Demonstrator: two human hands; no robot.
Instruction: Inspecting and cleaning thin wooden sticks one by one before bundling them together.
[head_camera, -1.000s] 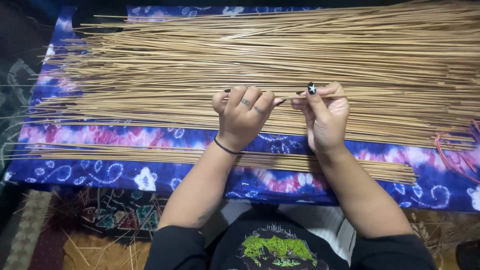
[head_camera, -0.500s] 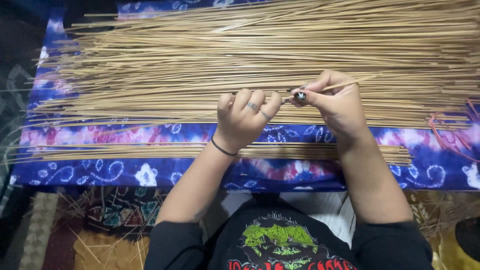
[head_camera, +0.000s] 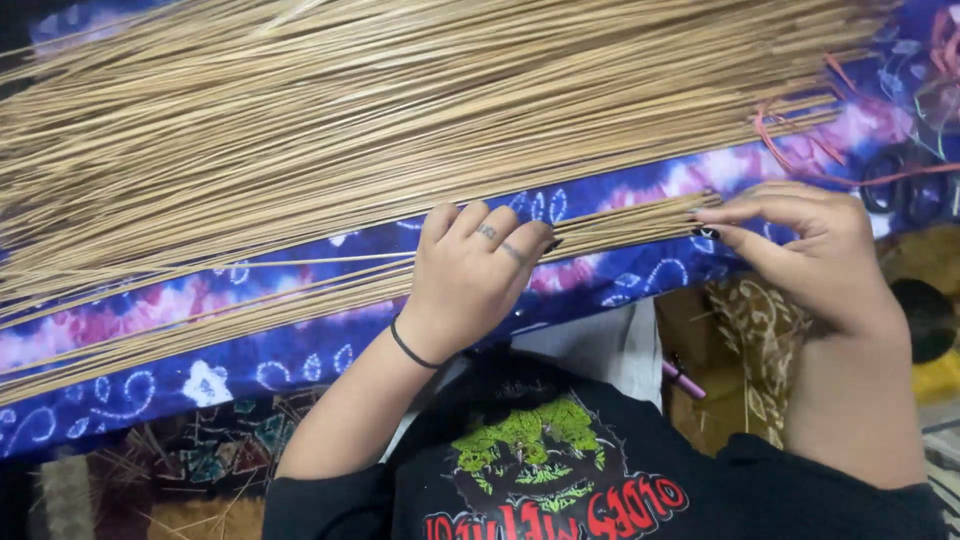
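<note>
Fingertips of the right hand (head_camera: 800, 250) pinch the ends of the small bundle of thin sticks (head_camera: 620, 222), while the left hand (head_camera: 478, 272) lies curled over its middle on the blue patterned cloth (head_camera: 300, 350). Evening those ends probably calls for a light, steady pinch, keeping clear of the big stick pile (head_camera: 400, 110) just above.

The big heap of thin tan straw sticks (head_camera: 400, 110) runs off the top and left edges. My left hand (head_camera: 475, 275) hides my fingertips and the sticks beneath; the dark rings (head_camera: 905, 185) at right are blurred.
</note>
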